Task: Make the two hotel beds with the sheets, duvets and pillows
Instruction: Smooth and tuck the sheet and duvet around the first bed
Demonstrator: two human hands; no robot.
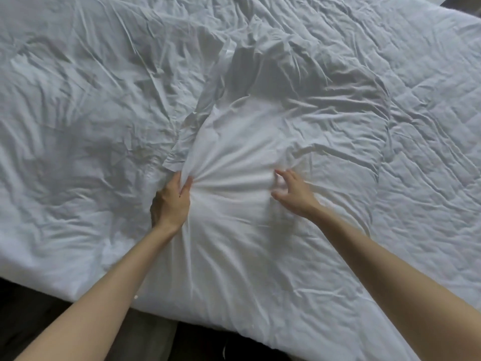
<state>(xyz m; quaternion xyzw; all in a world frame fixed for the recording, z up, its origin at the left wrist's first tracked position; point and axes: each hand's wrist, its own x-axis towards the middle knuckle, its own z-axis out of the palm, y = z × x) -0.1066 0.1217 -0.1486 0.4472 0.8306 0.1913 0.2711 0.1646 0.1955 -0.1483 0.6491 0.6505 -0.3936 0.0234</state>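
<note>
At the centre of the bed (78,105), a white pillow (234,217) lies inside its pillowcase (260,121), reaching from the near edge at 6 o'clock up toward 12 o'clock. The left hand (170,201) sits at the pillow's 9 o'clock side, its grip pressed together on a bunch of the case fabric, with creases fanning out from the pinch toward 3 o'clock. The right hand (292,192), slightly blurred, rests on the pillow's 3 o'clock side with its grip spread, fingers (282,175) touching the cloth. Past the pillow's top, loose case cloth lies rumpled. A wrinkled white duvet (416,126) covers the bed all around
</note>
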